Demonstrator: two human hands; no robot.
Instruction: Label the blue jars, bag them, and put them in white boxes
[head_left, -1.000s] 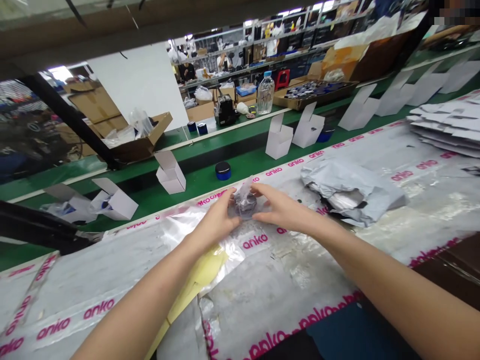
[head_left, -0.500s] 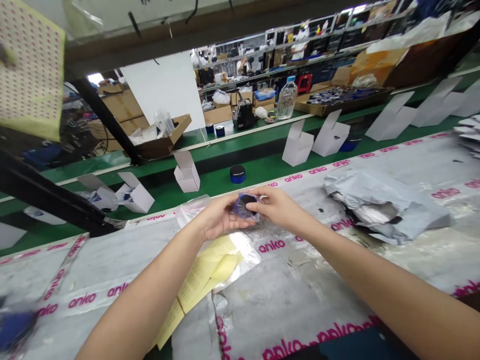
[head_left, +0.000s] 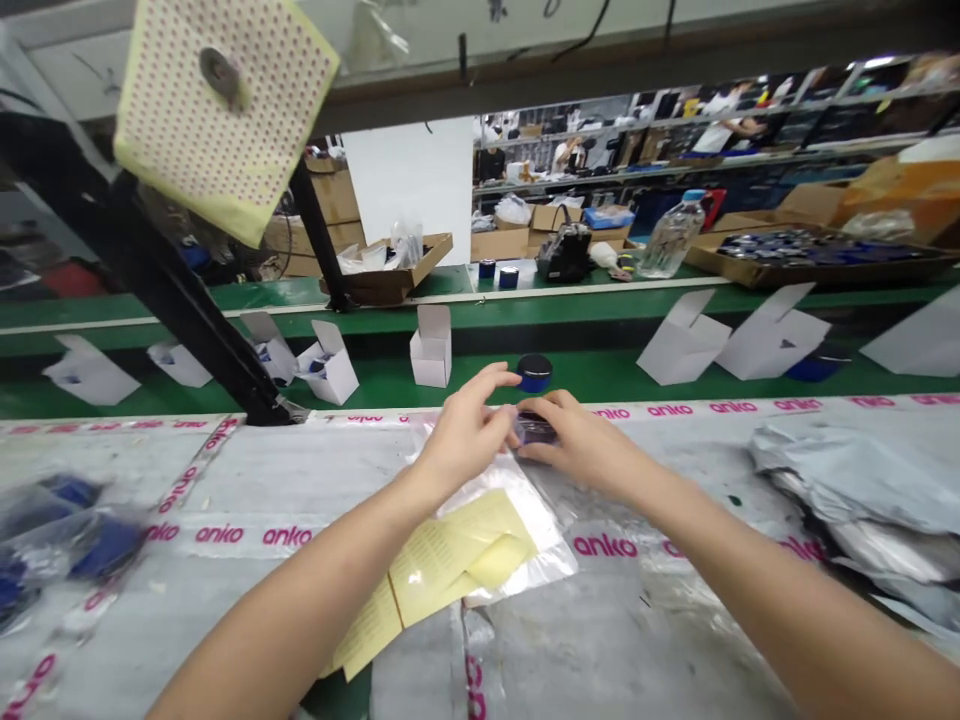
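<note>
A small dark jar wrapped in clear plastic (head_left: 535,428) sits between my hands, mostly hidden by my fingers. My left hand (head_left: 469,425) grips its left side, and my right hand (head_left: 581,445) holds its right side. Just beyond them, on the green belt, stands a round jar with a blue base and dark lid (head_left: 535,373). Under my left forearm lie yellow paper sheets (head_left: 450,570) on a clear plastic bag (head_left: 525,530).
The bench is covered in film printed "anko" (head_left: 604,545). A crumpled grey mailer (head_left: 847,490) lies at right, blurred bagged blue items (head_left: 67,530) at left. Open white cartons (head_left: 431,345) stand along the belt. A dotted sticker sheet (head_left: 225,110) hangs top left.
The view has swung left, bringing the sticker sheet and blurred bagged items into sight. My hands have turned the wrapped jar and now cover more of it.
</note>
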